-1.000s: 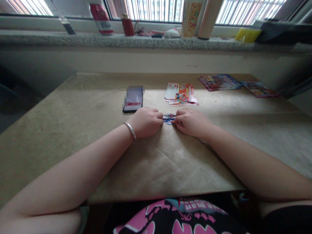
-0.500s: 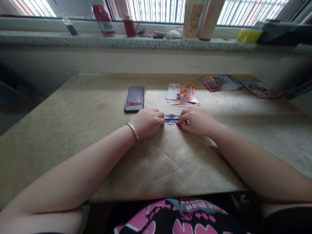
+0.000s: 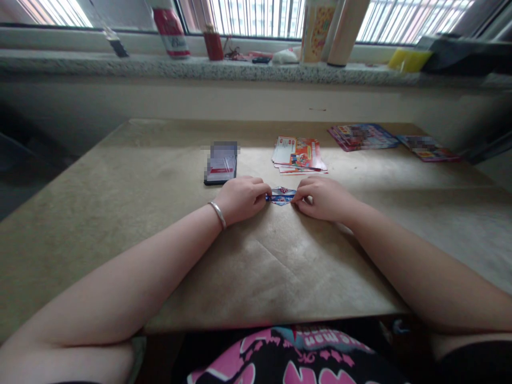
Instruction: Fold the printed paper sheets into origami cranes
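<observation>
Between my hands a small folded piece of printed paper (image 3: 282,196) lies on the table, blue with white and red, pointed at its near and far edges. My left hand (image 3: 245,199), with a silver bangle at the wrist, is closed on the paper's left end. On the right end, the fingertips of my right hand (image 3: 321,198) are pinched. Both paper ends are partly hidden by fingers. Just beyond my left hand is a phone (image 3: 222,162) with its screen lit.
A stack of orange and white printed cards (image 3: 300,153) lies beyond the paper. Further right are a pile of colourful cards (image 3: 363,136) and a smaller pile (image 3: 430,148). On the windowsill (image 3: 240,72) stand a red and white can (image 3: 170,31), a red container (image 3: 213,45) and tall containers.
My left hand has shifted slightly and its fingers have lifted a little, so more of the paper's left end shows. My right hand is almost unmoved.
</observation>
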`<state>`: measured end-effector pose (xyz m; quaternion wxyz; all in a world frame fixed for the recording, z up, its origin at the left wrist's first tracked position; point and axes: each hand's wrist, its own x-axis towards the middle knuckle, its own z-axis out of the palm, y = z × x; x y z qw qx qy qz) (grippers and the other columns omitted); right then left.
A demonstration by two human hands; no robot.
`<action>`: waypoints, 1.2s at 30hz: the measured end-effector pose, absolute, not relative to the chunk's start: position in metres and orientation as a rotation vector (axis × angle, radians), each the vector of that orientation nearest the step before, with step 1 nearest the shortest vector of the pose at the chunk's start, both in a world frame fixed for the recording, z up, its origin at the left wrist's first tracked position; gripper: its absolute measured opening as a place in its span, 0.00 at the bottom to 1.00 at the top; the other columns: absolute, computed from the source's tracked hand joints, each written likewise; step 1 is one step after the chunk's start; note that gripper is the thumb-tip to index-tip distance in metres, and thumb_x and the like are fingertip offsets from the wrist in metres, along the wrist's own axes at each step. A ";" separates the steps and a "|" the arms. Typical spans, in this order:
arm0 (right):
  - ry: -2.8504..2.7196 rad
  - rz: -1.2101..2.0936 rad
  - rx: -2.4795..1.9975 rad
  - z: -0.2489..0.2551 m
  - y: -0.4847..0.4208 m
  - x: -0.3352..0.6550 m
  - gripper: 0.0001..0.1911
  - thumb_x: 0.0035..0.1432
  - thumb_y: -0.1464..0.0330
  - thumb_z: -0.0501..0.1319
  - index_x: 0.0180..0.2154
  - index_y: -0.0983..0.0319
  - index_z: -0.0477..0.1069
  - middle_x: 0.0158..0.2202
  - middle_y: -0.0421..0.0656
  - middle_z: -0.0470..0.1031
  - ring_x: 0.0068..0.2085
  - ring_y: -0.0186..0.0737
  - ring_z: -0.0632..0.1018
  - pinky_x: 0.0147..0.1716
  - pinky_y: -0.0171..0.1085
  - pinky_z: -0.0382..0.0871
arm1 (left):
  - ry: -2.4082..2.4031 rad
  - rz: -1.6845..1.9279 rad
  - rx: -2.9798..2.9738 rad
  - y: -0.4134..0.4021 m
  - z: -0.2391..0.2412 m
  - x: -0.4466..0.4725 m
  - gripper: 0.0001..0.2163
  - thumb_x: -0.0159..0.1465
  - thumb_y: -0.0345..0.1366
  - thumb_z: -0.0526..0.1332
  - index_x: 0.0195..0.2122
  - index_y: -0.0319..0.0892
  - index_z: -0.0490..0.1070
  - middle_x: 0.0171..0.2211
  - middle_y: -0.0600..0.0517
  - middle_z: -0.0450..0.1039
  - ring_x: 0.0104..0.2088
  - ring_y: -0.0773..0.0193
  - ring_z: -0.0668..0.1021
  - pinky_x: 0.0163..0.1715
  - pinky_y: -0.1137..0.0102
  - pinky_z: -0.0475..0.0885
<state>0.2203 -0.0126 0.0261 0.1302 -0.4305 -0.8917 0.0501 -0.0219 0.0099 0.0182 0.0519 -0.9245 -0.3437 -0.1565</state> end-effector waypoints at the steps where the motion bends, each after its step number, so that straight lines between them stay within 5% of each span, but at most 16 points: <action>1: -2.569 0.127 -1.242 0.025 -0.013 0.219 0.10 0.56 0.68 0.59 0.32 0.59 0.80 0.32 0.43 0.78 0.37 0.41 0.75 0.39 0.38 0.66 | -1.083 -0.513 -2.812 0.011 0.016 -0.021 0.11 0.63 0.33 0.55 0.39 0.43 0.77 0.35 0.50 0.78 0.34 0.62 0.77 0.33 0.69 0.68; 5: -2.391 0.067 -1.249 0.019 -0.012 0.214 0.10 0.59 0.67 0.57 0.32 0.61 0.78 0.35 0.45 0.76 0.38 0.42 0.74 0.41 0.39 0.66 | -1.151 -0.579 -2.846 0.014 0.010 -0.017 0.12 0.62 0.33 0.57 0.46 0.40 0.73 0.33 0.50 0.76 0.34 0.62 0.76 0.36 0.68 0.69; 11: -2.332 0.071 -1.309 0.007 -0.008 0.211 0.17 0.57 0.61 0.61 0.46 0.61 0.76 0.46 0.48 0.76 0.48 0.48 0.73 0.49 0.45 0.65 | -1.173 -0.571 -2.772 0.014 0.005 -0.013 0.17 0.64 0.41 0.58 0.52 0.41 0.71 0.44 0.45 0.72 0.42 0.58 0.74 0.43 0.63 0.69; 20: -2.354 0.162 -1.299 0.002 -0.003 0.211 0.14 0.56 0.63 0.61 0.44 0.62 0.73 0.45 0.49 0.77 0.48 0.48 0.74 0.50 0.45 0.65 | -1.234 -0.518 -2.890 0.018 0.003 -0.014 0.16 0.65 0.43 0.58 0.51 0.42 0.71 0.54 0.44 0.68 0.54 0.53 0.70 0.56 0.56 0.64; 28: -2.169 0.414 -1.207 0.004 -0.010 0.206 0.25 0.53 0.66 0.63 0.53 0.63 0.65 0.45 0.47 0.76 0.45 0.43 0.76 0.46 0.40 0.68 | -1.295 -0.738 -2.973 0.021 0.004 -0.013 0.12 0.59 0.36 0.63 0.43 0.41 0.68 0.39 0.49 0.75 0.42 0.59 0.75 0.46 0.63 0.70; 36: -2.037 0.524 -1.226 0.003 -0.006 0.203 0.09 0.57 0.66 0.60 0.39 0.61 0.73 0.36 0.43 0.78 0.38 0.40 0.76 0.39 0.38 0.67 | -1.164 -0.902 -3.061 0.020 0.002 -0.012 0.13 0.59 0.31 0.61 0.46 0.41 0.67 0.38 0.51 0.75 0.37 0.64 0.77 0.39 0.70 0.71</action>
